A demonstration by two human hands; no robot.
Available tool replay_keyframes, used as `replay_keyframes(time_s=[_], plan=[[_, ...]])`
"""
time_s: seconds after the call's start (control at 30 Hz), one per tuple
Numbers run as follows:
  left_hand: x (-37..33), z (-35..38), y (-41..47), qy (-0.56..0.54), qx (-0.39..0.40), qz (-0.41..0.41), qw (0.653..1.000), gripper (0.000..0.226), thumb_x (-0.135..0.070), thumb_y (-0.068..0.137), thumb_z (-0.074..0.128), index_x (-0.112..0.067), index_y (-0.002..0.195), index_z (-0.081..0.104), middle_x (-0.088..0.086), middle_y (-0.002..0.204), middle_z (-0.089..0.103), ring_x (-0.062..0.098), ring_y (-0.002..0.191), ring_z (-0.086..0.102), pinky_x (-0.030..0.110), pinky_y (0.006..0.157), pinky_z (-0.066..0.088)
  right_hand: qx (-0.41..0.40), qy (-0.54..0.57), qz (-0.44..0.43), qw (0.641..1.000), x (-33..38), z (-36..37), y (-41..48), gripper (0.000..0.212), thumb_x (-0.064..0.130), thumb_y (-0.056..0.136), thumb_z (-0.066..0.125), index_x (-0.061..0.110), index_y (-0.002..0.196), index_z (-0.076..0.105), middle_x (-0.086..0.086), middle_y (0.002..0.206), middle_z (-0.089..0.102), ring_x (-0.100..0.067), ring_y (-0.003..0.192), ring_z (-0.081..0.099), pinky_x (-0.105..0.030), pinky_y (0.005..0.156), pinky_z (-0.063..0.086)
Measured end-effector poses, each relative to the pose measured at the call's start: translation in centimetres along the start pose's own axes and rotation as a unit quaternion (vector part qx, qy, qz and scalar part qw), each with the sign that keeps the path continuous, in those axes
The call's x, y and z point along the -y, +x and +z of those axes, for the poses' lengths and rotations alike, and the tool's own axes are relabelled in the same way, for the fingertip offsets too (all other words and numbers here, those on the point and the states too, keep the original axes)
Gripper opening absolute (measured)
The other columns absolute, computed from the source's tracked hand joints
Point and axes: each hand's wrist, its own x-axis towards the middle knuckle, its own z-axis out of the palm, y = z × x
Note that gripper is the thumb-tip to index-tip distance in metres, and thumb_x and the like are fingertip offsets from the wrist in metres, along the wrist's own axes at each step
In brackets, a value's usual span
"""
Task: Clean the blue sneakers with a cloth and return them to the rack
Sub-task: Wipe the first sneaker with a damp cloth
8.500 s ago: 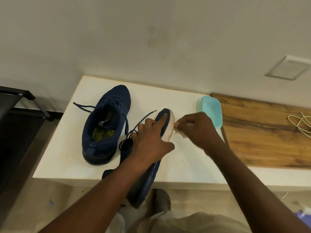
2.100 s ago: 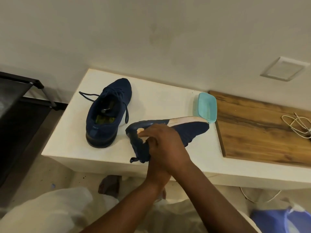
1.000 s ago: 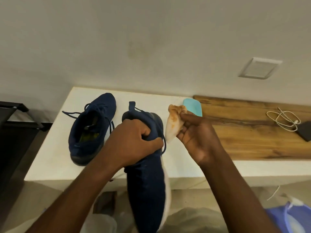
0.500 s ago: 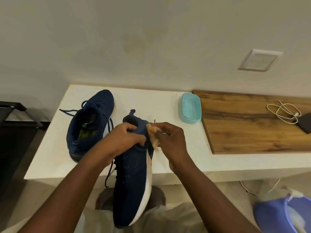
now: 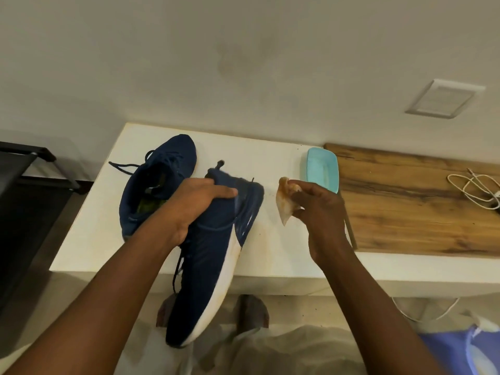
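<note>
Head camera: the left hand (image 5: pixel 194 209) grips one blue sneaker (image 5: pixel 216 261) at its collar, fingers curled over the heel, with the toe hanging past the near edge of the white table (image 5: pixel 270 239). The right hand (image 5: pixel 322 212) pinches a stained cloth (image 5: pixel 285 209) just beside the heel, apart from it. The second sneaker (image 5: pixel 178 155) lies on the table beyond the left hand. The dark rack (image 5: pixel 27 163) at far left holds neither shoe. Wiping seems midway; faint brownish marks on the white sole may be only shadow. Both returns are not yet done.
</note>
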Motion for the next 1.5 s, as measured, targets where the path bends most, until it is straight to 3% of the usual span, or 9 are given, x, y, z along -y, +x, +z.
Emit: replay_keyframes(time_s=[0.1, 0.23, 0.4, 0.63, 0.73, 0.9, 1.07, 1.33, 1.5], plan=[[-1.7, 0.6, -1.6, -0.023, 0.044, 0.073, 0.996, 0.024, -0.017, 0.080, 0.080, -0.009, 0.102, 0.076, 0.007, 0.095, 0.079, 0.027, 0.092, 0.075, 0.041, 0.086, 0.060, -0.035, 0.020, -0.066, 0.997, 1.1, -1.1, 0.4, 0.026, 0.028, 0.084, 0.076, 0.020, 0.108, 0.071, -0.002, 0.108, 0.068, -0.021, 0.108, 0.064, -0.043, 0.093, 0.056], [-3.0, 1.6, -2.9, -0.017, 0.062, 0.089, 0.994, 0.021, -0.017, 0.079, 0.078, -0.018, 0.100, 0.076, 0.002, 0.091, 0.079, 0.021, 0.088, 0.076, 0.037, 0.079, 0.058, -0.082, -0.039, -0.219, 0.971, 2.9, -2.1, 0.2, 0.027, 0.017, 0.086, 0.075, 0.008, 0.110, 0.071, -0.003, 0.106, 0.072, -0.017, 0.102, 0.067, -0.039, 0.093, 0.056], [-4.0, 2.1, -3.6, -0.083, 0.048, 0.089, 0.991, 0.038, -0.049, 0.084, 0.075, -0.018, 0.106, 0.077, 0.002, 0.097, 0.080, 0.020, 0.094, 0.076, 0.040, 0.093, 0.057, -0.045, -0.262, -0.493, 0.829, 3.7, 0.0, -2.2, 0.017, 0.005, 0.088, 0.070, 0.007, 0.104, 0.072, -0.003, 0.104, 0.070, -0.014, 0.099, 0.063, -0.023, 0.090, 0.048], [-5.8, 1.2, -4.3, -0.199, 0.055, 0.166, 0.964, 0.026, -0.027, 0.098, 0.060, -0.019, 0.120, 0.070, 0.007, 0.111, 0.077, 0.027, 0.107, 0.072, 0.044, 0.096, 0.054, -0.009, -0.389, -0.525, 0.757, 3.1, 2.9, -4.9, 0.040, 0.030, 0.102, 0.039, 0.009, 0.120, 0.068, -0.010, 0.123, 0.064, -0.021, 0.113, 0.056, -0.024, 0.095, 0.044], [-5.8, 0.9, -4.1, -0.214, 0.042, 0.162, 0.962, 0.025, -0.029, 0.096, 0.060, -0.017, 0.114, 0.073, 0.008, 0.108, 0.077, 0.028, 0.105, 0.072, 0.042, 0.092, 0.054, -0.006, -0.405, -0.529, 0.746, 2.6, 3.5, -5.3, 0.040, 0.021, 0.102, 0.037, 0.005, 0.133, 0.059, -0.013, 0.138, 0.054, -0.024, 0.129, 0.048, -0.032, 0.106, 0.041], [-5.2, 1.4, -3.7, -0.227, 0.051, 0.127, 0.964, 0.034, -0.045, 0.093, 0.064, -0.019, 0.110, 0.078, 0.009, 0.110, 0.077, 0.028, 0.106, 0.073, 0.050, 0.106, 0.049, 0.047, -0.423, -0.448, 0.786, 2.9, 4.7, -6.0, 0.056, 0.013, 0.099, 0.039, 0.005, 0.152, 0.026, -0.006, 0.162, 0.019, -0.018, 0.151, 0.010, -0.047, 0.121, 0.017], [-4.8, 2.2, -4.0, -0.219, 0.010, 0.182, 0.958, 0.026, -0.034, 0.096, 0.064, -0.016, 0.110, 0.075, 0.009, 0.100, 0.078, 0.027, 0.096, 0.075, 0.041, 0.090, 0.058, 0.074, -0.405, -0.408, 0.815, 3.8, 4.2, -5.7, 0.054, 0.020, 0.102, 0.033, 0.016, 0.155, 0.023, 0.005, 0.162, 0.016, -0.007, 0.150, 0.007, -0.044, 0.123, 0.009], [-3.9, 2.8, -4.2, -0.145, 0.077, 0.259, 0.952, 0.026, -0.021, 0.100, 0.056, -0.015, 0.122, 0.068, 0.005, 0.109, 0.077, 0.022, 0.102, 0.073, 0.033, 0.089, 0.059, 0.075, -0.375, -0.359, 0.851, 6.2, 2.6, -4.8, 0.050, 0.034, 0.101, 0.024, 0.025, 0.149, 0.037, 0.010, 0.155, 0.035, 0.002, 0.144, 0.021, -0.042, 0.121, 0.019], [-2.7, 3.5, -4.3, 0.030, 0.125, 0.324, 0.937, 0.018, -0.020, 0.099, 0.059, -0.020, 0.114, 0.070, -0.004, 0.099, 0.076, 0.014, 0.094, 0.072, 0.025, 0.084, 0.054, 0.114, -0.296, -0.258, 0.912, 7.4, 0.9, -3.1, 0.039, 0.044, 0.097, 0.026, 0.036, 0.099, 0.064, 0.015, 0.094, 0.065, -0.009, 0.094, 0.059, -0.042, 0.089, 0.049]])
